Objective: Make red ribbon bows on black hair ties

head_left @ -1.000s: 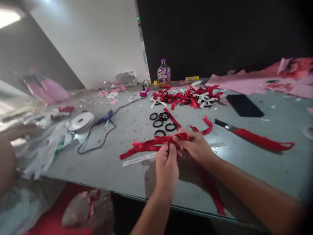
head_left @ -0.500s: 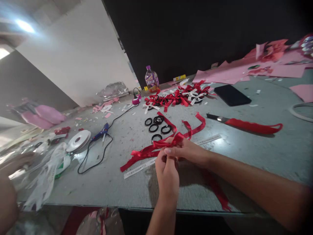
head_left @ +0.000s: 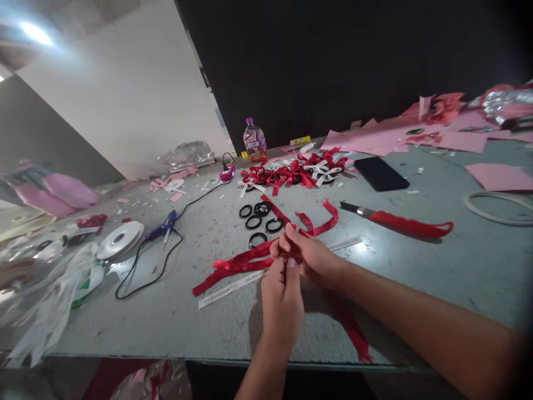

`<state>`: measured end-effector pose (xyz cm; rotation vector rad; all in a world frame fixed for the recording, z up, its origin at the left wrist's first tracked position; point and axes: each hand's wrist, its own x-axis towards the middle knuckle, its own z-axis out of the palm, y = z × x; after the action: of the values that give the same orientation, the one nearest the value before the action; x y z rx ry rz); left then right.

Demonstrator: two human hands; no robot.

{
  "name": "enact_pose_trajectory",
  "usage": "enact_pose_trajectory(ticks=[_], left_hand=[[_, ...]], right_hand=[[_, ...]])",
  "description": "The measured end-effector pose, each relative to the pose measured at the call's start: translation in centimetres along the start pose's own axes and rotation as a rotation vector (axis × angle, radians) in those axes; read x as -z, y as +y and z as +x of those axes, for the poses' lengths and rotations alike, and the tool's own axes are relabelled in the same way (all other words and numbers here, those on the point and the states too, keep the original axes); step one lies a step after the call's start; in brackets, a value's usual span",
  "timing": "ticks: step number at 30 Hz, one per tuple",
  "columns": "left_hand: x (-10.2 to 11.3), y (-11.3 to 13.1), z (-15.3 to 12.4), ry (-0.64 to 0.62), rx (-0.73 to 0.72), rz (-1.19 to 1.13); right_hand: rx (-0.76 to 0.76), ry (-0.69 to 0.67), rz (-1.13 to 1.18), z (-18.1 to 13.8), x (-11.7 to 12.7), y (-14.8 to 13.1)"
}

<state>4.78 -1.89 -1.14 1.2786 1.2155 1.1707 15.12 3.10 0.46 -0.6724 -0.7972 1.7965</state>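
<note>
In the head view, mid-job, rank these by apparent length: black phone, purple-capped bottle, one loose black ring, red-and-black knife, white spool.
1. Red-and-black knife
2. Black phone and white spool: too alike to rank
3. Purple-capped bottle
4. Black ring

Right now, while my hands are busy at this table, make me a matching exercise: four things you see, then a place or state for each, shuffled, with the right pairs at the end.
Things
1. Shiny red ribbon
2. Blue glue gun
3. Clear plastic bottle
4. Flat black phone

Places or states
A. Topped with a purple cap
B. Right of the heap of red and white bows
C. Beside the round white spool
D. Held between left hand and right hand

Right pairs: 1-D, 2-C, 3-A, 4-B
</note>
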Motion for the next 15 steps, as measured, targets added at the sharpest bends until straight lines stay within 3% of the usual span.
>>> enact_pose_trajectory(ticks=[4,9,15], left_hand=[[-0.23,0.44,-0.33,-0.049,-0.087,0.226],[-0.17,0.48,-0.31,-0.119,-0.095,0.205],[0.03,0.02,-0.43,-0.096,-0.056,0.081]], right_hand=[[0.057,0.056,-0.018,0.25,0.38,-0.17],[0.052,0.145,-0.082,0.28,0.49,-0.71],[0.001,0.003,-0.122,0.08,0.40,-0.79]])
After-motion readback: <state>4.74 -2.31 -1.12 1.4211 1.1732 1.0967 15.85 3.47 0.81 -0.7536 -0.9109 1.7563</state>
